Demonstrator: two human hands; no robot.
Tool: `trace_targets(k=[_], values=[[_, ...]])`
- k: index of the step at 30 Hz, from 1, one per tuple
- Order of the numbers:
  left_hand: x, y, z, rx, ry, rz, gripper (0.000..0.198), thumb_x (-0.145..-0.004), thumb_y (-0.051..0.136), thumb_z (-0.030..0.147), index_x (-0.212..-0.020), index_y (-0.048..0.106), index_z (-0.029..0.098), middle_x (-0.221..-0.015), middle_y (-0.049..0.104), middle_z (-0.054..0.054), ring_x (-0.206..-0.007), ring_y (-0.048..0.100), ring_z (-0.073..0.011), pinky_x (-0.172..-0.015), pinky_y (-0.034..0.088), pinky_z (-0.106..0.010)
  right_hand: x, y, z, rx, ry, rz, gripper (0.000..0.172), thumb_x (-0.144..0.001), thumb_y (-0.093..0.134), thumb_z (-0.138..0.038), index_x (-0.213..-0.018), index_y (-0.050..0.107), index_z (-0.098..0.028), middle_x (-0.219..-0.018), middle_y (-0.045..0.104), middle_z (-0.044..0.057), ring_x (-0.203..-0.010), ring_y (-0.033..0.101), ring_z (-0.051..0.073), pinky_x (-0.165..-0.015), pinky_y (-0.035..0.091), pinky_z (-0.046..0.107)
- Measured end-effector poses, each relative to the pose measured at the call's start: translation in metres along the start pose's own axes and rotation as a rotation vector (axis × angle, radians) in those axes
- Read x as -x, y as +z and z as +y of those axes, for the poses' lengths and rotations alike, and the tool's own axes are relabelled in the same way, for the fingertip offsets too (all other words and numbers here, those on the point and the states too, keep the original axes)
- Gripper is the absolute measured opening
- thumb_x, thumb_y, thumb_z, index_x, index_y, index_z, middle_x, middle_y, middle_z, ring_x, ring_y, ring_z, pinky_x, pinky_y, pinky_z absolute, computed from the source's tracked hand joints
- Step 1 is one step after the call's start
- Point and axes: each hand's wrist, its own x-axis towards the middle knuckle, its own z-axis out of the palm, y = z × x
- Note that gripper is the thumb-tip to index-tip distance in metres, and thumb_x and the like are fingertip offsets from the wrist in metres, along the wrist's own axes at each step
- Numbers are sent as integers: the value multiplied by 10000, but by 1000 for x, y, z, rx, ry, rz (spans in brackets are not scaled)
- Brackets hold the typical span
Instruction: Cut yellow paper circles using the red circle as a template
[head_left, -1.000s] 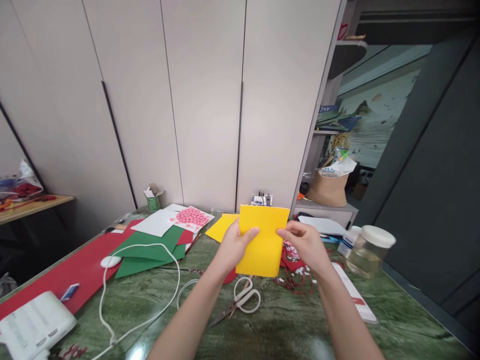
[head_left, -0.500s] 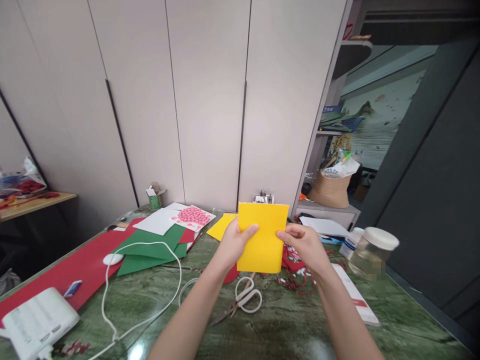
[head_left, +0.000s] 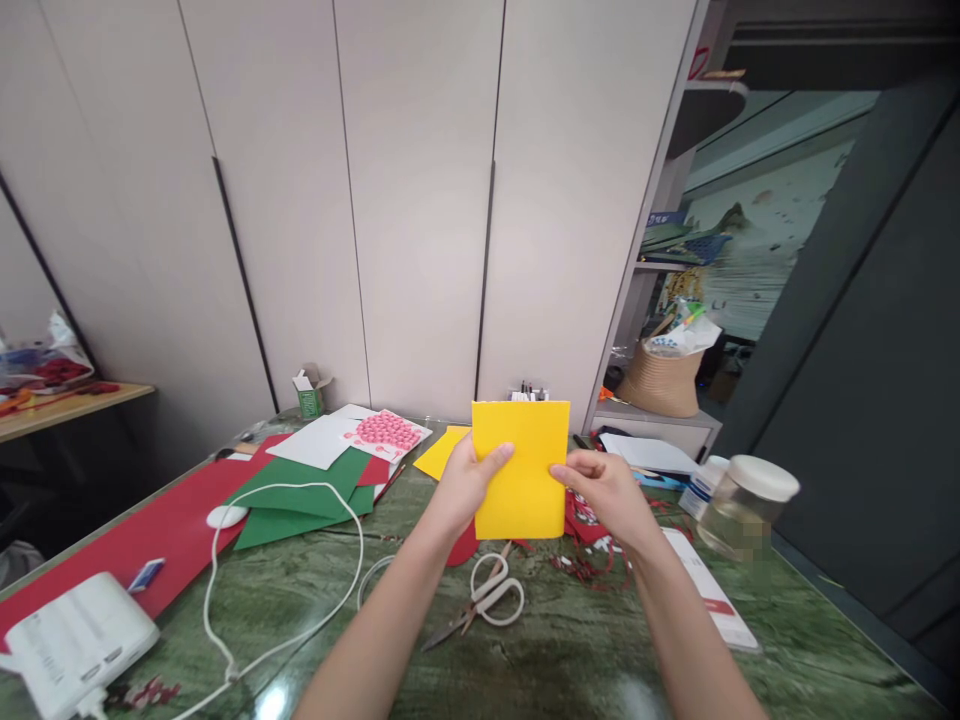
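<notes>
Holds yellow paper sheet (head_left: 521, 470) upright in air, above green marble surface (head_left: 570, 650), near middle of view. Grips sheet's left edge with left hand (head_left: 465, 485), thumb laid across front. Pinches right edge with right hand (head_left: 604, 490), fingers curled behind. Below sheet, flat on surface: white-handled scissors (head_left: 480, 600), tips toward left. Just behind left hand: second yellow sheet (head_left: 442, 452), lying flat. Further left: green paper sheets (head_left: 300, 500) over red sheet (head_left: 150, 540), white cable (head_left: 300, 560) looped across. Well right of right hand: glass jar (head_left: 742, 505) with white lid.
</notes>
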Motion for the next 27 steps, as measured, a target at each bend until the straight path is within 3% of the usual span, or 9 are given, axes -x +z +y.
trace_targets(k=[4, 7, 13, 18, 27], values=[[-1, -1, 0, 15, 1, 25, 301, -762, 619, 284, -996, 548, 109, -1061, 639, -163, -871, 643, -267, -779, 495, -395, -1, -1, 1, -15, 1, -69, 234, -711, 635, -389, -713, 656, -156, -696, 670, 47, -650, 598, 179, -588, 448, 264], [-2, -2, 0, 61, -13, 29, 302, -752, 630, 277, -988, 551, 107, -1046, 647, -165, -863, 646, -273, -771, 499, -405, -3, -4, 5, 57, -29, -128, 236, -737, 616, -380, -688, 654, -152, -698, 662, 45, -646, 584, 170, -586, 437, 255], [-4, -2, -3, 107, -22, 27, 302, -737, 648, 256, -982, 560, 104, -1022, 661, -159, -856, 652, -276, -766, 506, -407, -7, -3, 16, 108, -61, -86, 269, -762, 594, -377, -642, 622, -139, -647, 631, 28, -593, 546, 148, -549, 409, 239], [-8, -5, -4, 174, -32, 47, 286, -736, 650, 245, -974, 571, 109, -1025, 665, -153, -898, 645, -277, -806, 498, -409, -10, -3, 18, 137, -74, -119, 277, -765, 582, -392, -660, 653, -146, -742, 662, 47, -704, 580, 184, -625, 438, 254], [-14, -10, -8, 259, -96, 105, 292, -691, 692, 229, -943, 597, 114, -1036, 666, -146, -966, 625, -277, -884, 464, -405, -12, -2, 25, 159, -81, -68, 304, -768, 571, -411, -633, 636, -147, -715, 646, 42, -688, 571, 178, -606, 426, 242]])
